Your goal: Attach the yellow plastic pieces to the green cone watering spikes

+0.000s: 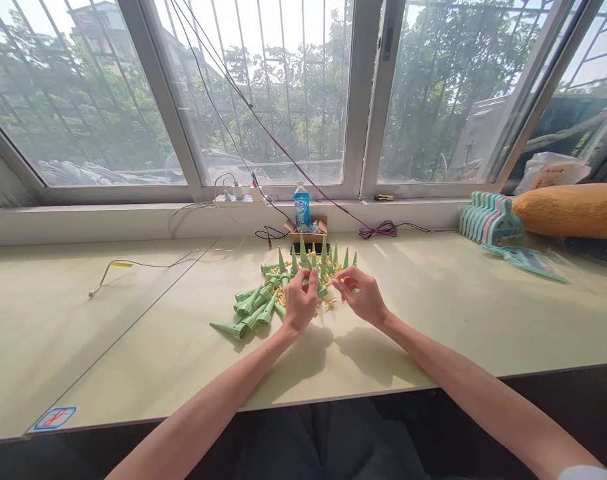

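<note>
My left hand (302,301) is closed, with the wide end of a green plastic spike (322,291) showing just past its fingers; the rest of that spike is hidden. To its right, my right hand (363,293) pinches a small yellow plastic piece (336,279) between thumb and fingertips. Left of my hands lies a heap of hollow green spikes (253,307) with threaded wide ends. Behind them several green spikes (303,252) stand point up. Loose yellow pieces (330,304) are scattered between and beneath my hands.
A blue-labelled bottle (302,208) and a small cardboard box (320,230) stand by the window. Bundled cable (378,229) lies to their right. Teal packaged items (492,220) and an orange-brown roll (573,210) are at far right. A white cable (148,264) crosses the table (148,360).
</note>
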`<state>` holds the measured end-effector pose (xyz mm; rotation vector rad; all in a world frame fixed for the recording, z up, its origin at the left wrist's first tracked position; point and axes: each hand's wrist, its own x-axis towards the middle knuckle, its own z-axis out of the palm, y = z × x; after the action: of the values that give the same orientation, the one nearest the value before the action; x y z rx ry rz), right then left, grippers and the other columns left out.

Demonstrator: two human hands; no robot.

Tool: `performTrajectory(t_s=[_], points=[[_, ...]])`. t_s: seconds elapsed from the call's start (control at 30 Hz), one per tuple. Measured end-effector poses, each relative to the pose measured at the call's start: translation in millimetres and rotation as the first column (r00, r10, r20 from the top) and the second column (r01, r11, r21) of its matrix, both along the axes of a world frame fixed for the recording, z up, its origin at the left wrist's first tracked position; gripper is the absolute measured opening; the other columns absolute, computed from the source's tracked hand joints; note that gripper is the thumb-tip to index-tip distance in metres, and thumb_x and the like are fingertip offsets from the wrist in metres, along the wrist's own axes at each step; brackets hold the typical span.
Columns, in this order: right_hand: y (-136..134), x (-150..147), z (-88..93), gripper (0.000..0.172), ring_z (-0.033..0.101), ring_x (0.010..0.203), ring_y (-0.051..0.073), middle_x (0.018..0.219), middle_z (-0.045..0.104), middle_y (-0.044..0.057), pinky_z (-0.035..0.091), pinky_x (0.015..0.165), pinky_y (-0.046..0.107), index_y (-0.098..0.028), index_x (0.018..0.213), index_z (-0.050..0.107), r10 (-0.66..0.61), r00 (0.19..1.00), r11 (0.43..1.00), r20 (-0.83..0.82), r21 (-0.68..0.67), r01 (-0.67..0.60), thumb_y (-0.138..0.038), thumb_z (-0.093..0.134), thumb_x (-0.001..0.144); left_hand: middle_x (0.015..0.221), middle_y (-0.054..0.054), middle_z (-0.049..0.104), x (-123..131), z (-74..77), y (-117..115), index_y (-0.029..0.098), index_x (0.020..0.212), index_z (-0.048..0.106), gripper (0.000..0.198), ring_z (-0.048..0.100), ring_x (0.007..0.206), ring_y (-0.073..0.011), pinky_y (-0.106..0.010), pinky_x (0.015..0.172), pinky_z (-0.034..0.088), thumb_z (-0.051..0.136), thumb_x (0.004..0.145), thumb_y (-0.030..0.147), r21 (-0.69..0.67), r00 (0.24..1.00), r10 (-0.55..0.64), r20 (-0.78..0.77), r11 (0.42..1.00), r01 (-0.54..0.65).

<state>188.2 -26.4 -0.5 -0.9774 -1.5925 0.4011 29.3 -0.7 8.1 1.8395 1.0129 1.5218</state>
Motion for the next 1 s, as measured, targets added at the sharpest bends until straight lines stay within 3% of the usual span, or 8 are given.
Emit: performTrajectory(t_s=[0.43, 1.0], points=[[2.3, -0.4, -3.3, 0.026, 0.061, 0.057, 0.012, 0.089, 0.068, 0.007, 0.051, 0.050, 0.026, -0.019, 0.085, 0.058, 0.050, 0.999, 0.998, -0.019, -0.025, -0.051, -0.044, 0.063, 0.088, 0.056, 0.006, 0.034, 0.4, -2.1, 0.0, 0.020, 0.069, 0.042, 0.039, 0.034, 0.038, -0.0065, -0.021, 0.038, 0.021, 0.048, 0.094, 0.049, 0.018, 0.998, -0.049, -0.039, 0.999, 0.050], [1.6, 0.1, -3.0, 0.027, 0.061, 0.053, 0.014, 0.072, 0.065, 0.002, 0.050, 0.051, 0.028, -0.020, 0.086, 0.057, 0.055, 0.998, 0.997, -0.023, -0.059, -0.056, -0.046, 0.062, 0.088, 0.053, 0.007, 0.031, 0.4, -0.8, -2.3, 0.020, 0.068, 0.040, 0.039, 0.031, 0.038, -0.0068, -0.021, 0.038, 0.019, 0.048, 0.094, 0.049, 0.014, 0.998, -0.059, -0.032, 0.998, 0.059]])
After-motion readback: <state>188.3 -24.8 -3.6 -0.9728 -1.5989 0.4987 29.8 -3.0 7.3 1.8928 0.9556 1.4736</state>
